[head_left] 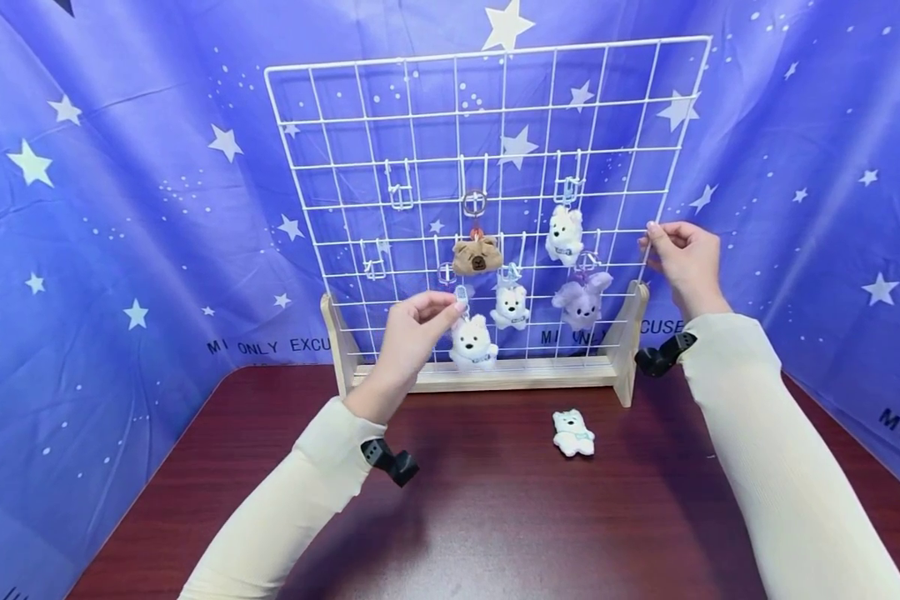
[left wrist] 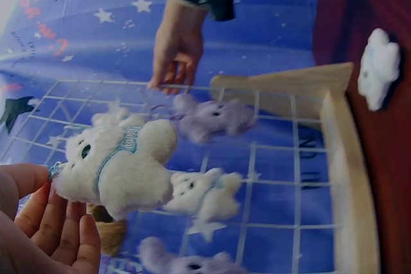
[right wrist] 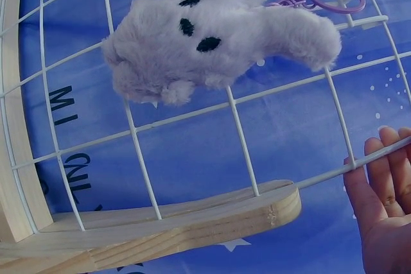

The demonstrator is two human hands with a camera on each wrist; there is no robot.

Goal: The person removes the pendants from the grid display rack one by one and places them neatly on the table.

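Observation:
My left hand [head_left: 412, 342] pinches the pale blue clip [head_left: 461, 296] of a white plush bear keychain [head_left: 472, 343] between thumb and forefinger. The bear hangs in front of the lower part of a white wire grid rack [head_left: 480, 54]. In the left wrist view, this bear [left wrist: 119, 165] has a blue band with lettering. With thumb and fingers, my right hand [head_left: 690, 258] grips the rack's right side wire, just above the wooden foot [head_left: 630, 346]. Nearest that hand, a purple long-eared plush keychain [right wrist: 186, 43] hangs from a purple ring.
Other keychains hang on hooks: a brown plush head [head_left: 477, 257], a white bear [head_left: 565, 235] and a lower white bear [head_left: 510, 307]. Another white bear [head_left: 573, 433] lies on the dark red table [head_left: 487, 517]. A blue starry curtain [head_left: 157, 208] stands behind.

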